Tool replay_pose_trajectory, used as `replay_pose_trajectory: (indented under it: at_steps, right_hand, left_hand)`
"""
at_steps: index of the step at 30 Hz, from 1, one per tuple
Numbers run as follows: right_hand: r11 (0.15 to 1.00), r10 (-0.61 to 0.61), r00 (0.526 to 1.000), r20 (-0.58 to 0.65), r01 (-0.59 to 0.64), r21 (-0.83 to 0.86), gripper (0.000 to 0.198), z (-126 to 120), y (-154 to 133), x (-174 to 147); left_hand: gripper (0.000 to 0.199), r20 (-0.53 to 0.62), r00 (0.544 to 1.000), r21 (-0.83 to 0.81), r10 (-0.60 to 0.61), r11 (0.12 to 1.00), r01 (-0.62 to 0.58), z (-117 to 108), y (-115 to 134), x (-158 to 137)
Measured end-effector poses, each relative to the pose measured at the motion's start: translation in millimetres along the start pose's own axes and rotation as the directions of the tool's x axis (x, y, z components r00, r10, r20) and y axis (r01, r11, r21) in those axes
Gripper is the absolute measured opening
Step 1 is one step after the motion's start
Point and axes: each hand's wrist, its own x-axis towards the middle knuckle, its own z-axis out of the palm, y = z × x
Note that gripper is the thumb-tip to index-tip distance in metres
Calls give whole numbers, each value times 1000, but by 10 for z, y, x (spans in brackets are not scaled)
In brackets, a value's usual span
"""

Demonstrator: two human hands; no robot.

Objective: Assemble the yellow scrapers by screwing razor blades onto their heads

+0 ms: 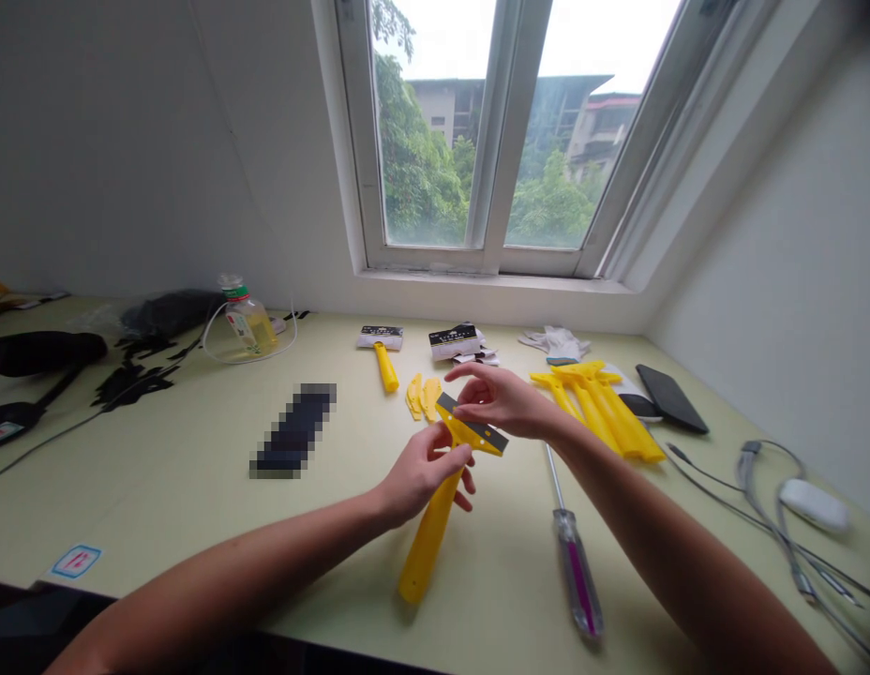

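My left hand grips a yellow scraper just below its wide head, with the handle slanting down toward the table's front edge. A dark metal blade lies along the scraper's head. From the upper right, my right hand has its thumb and fingers closed at the blade, the index finger arched above it. Flat yellow plastic pieces lie just behind the hands. A screwdriver with a clear and purple handle rests below my right forearm. Several more yellow scrapers are piled to the right.
Farther back are a short yellow handle, black-and-white packaging cards and white gloves. A bottle of yellow liquid and a pixelated dark object stand left. Cables, a white mouse and a black device lie right.
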Motion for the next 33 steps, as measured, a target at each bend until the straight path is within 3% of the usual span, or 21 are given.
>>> replay_pose_trajectory:
  at_steps: [7, 10, 15, 25, 33]
  right_hand:
    - [997, 45, 998, -49, -41, 70, 32, -59, -31, -27]
    - [993, 78, 997, 4, -79, 89, 32, -154, -39, -54]
    - [996, 50, 992, 117, -58, 62, 28, -228, -29, -82]
    - [996, 86, 992, 97, -88, 10, 19, -190, -97, -103]
    - [994, 51, 996, 74, -44, -99, 15, -171, -138, -118]
  left_hand:
    - [36, -131, 991, -89, 7, 996, -19, 177, -43, 250]
    - [36, -171, 985, -109, 6, 994, -25, 182, -44, 242]
    - [35, -182, 983, -113, 24, 993, -45, 161, -12, 234]
    - [35, -186, 982, -129, 33, 990, -57, 172, -27, 215]
    - [34, -179, 983, -123, 29, 991, -51, 173, -21, 201]
